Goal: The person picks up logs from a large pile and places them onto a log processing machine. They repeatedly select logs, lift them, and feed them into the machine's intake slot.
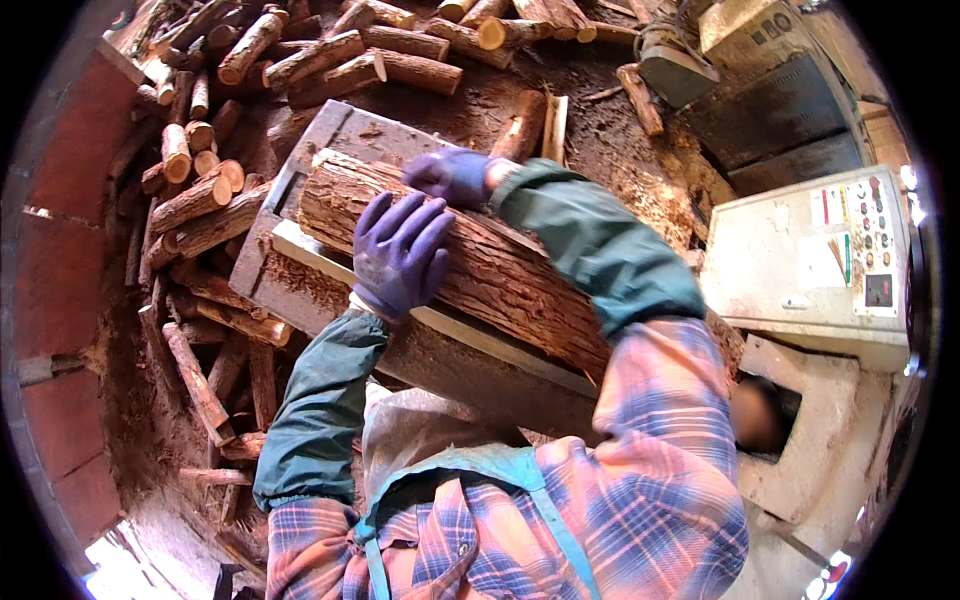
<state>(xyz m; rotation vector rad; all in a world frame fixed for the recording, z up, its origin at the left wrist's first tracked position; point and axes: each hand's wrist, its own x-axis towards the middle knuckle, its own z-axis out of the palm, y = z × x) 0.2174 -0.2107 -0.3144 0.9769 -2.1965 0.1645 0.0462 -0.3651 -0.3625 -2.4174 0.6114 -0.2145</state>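
A thick log (pixel 510 292) with rough, flaking reddish-brown bark lies slantwise along a metal machine bed (pixel 293 300) in front of me. My left hand (pixel 402 255), in a purple glove, rests on the near side of the log with its fingers stretched out over the bark. At the log's far side is my right hand (pixel 450 178), gloved in purple too, its fingers curled in against the bark near the left end. Whatever those fingers pinch, if anything, is hidden. Both forearms wear green sleeve covers.
Cut logs (pixel 200 205) lie heaped left of the bed, with more logs (pixel 400 55) beyond it. Two short split pieces (pixel 522 125) lie just past the far edge. At right stands a pale control cabinet (pixel 775 260) above a metal housing (pixel 835 415) with an opening.
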